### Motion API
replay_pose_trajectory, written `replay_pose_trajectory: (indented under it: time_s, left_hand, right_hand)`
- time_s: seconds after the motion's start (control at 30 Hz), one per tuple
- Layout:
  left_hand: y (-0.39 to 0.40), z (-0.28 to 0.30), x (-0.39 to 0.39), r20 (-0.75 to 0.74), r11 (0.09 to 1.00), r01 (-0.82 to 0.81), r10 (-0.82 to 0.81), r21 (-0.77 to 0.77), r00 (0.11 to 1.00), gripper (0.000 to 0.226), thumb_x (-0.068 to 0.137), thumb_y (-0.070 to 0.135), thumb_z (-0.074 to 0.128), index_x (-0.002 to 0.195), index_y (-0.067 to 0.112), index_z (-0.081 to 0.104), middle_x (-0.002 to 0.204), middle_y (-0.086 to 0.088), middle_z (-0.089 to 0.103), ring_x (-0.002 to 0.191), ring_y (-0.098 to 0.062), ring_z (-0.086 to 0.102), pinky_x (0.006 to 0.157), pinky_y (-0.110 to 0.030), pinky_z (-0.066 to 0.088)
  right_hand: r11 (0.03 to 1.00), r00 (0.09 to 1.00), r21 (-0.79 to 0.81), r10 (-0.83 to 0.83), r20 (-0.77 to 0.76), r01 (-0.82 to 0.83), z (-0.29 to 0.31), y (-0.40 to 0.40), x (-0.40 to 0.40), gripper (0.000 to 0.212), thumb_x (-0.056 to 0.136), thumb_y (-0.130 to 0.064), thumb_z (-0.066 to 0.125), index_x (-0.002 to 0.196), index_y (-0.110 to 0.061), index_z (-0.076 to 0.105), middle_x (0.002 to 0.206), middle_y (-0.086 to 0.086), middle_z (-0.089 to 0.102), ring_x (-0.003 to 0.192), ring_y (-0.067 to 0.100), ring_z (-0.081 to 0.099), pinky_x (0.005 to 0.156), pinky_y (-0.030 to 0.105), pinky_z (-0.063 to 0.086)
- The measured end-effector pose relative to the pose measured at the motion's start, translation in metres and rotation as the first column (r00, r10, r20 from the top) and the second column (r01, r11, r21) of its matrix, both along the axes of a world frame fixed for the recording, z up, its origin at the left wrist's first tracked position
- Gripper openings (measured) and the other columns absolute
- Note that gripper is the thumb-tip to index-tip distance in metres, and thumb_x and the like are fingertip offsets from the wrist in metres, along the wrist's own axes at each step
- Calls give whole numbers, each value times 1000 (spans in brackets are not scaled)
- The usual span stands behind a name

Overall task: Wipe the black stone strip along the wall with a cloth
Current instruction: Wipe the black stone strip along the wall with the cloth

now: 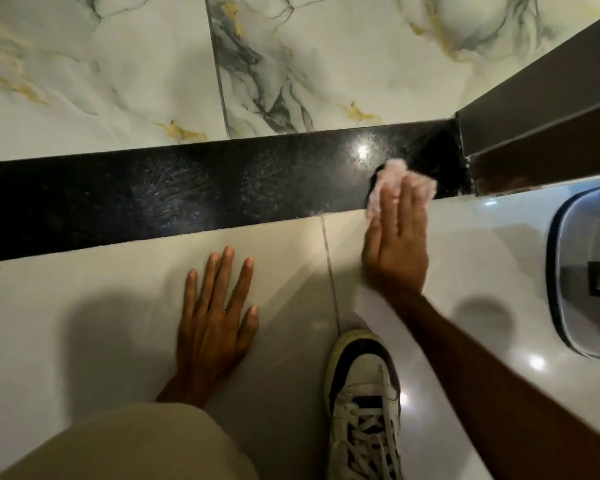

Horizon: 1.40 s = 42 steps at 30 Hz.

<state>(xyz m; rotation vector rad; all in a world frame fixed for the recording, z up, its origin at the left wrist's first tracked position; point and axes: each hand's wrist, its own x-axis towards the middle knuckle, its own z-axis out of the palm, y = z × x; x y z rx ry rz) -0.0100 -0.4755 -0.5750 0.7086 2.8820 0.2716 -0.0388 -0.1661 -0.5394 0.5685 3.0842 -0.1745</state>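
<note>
A glossy black stone strip (187, 192) runs across the frame between the marble wall and the pale floor tiles. Near its right end a crumpled pale pink cloth (390, 176) lies on the strip. My right hand (397, 244) presses down on the cloth, fingers stretched over it, and is blurred by motion. My left hand (215, 313) lies flat on the floor tile just in front of the strip, fingers spread, holding nothing. Faint streaks show on the strip's left and middle parts.
A white marble wall (118, 71) with grey and gold veins rises behind the strip. A dark brown door frame (534, 109) ends the strip on the right. A grey and white bin (586, 278) stands at the right edge. My white sneaker (364, 403) and beige-clad knee (136, 445) are near.
</note>
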Motion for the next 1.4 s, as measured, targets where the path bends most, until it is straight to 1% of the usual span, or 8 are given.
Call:
replay_pose_trajectory:
  time_s: [0.17,0.4,0.53,0.73,0.87,1.0,1.27,1.4]
  left_hand:
    - [0,-6,2,-39,999,-33,32,-17,999,73,108,45,35,174,18,19,182,-18,17,169,-37,17,139,-55,5]
    - [1,0,1,-26,998,-51,52,34,998,70,110,44,34,173,17,24,182,-18,18,169,-36,18,139,-57,10]
    - [1,-1,1,-10,997,-56,56,45,998,71,109,44,35,174,18,23,182,-17,16,170,-35,16,138,-59,12]
    - [-1,-10,3,-27,997,-67,67,24,997,73,109,48,32,175,20,19,183,-16,14,171,-34,11,139,-56,4]
    - [-2,-7,1,-41,993,-115,116,25,992,73,108,46,36,175,22,19,183,-16,14,171,-32,10,139,-55,4]
    - [0,1,2,-20,984,-170,171,47,985,71,108,45,38,174,23,24,183,-14,17,170,-32,14,138,-59,12]
    - [1,-6,5,-66,958,-286,287,21,956,70,110,49,30,174,22,23,183,-14,19,170,-32,14,138,-59,8]
    - [-3,-4,5,-81,931,-365,362,-28,929,68,111,47,28,174,21,21,182,-16,20,170,-35,17,138,-59,10]
  right_hand:
    - [971,974,64,-228,-21,228,-21,0,-95,60,117,-36,20,173,-15,12,182,15,9,170,34,8,141,51,13]
    - [956,956,-60,283,-73,-287,-14,-38,-23,58,114,-31,39,169,-13,33,178,16,27,169,30,19,139,50,25]
    - [999,999,-12,47,-14,-47,-7,1,24,58,113,-31,38,168,-15,34,178,18,25,168,30,12,135,55,32]
    - [952,950,8,-305,-64,306,-16,24,-76,63,116,-40,29,172,-14,20,181,15,15,169,37,14,138,51,26]
    - [994,994,21,107,-26,-106,-19,-29,-112,62,117,-40,17,173,-15,15,182,15,12,170,33,10,139,52,21]
    - [929,931,-73,361,-45,-364,-15,-69,-29,57,116,-28,38,170,-12,29,179,17,21,169,33,16,140,51,20]
    - [998,992,-50,-45,-116,39,-17,-84,-66,57,116,-35,36,169,-12,34,177,19,29,166,38,25,137,54,27]
    - [959,970,-168,208,-125,-227,-20,-146,-119,63,114,-41,33,171,-15,24,180,17,21,168,36,18,139,51,15]
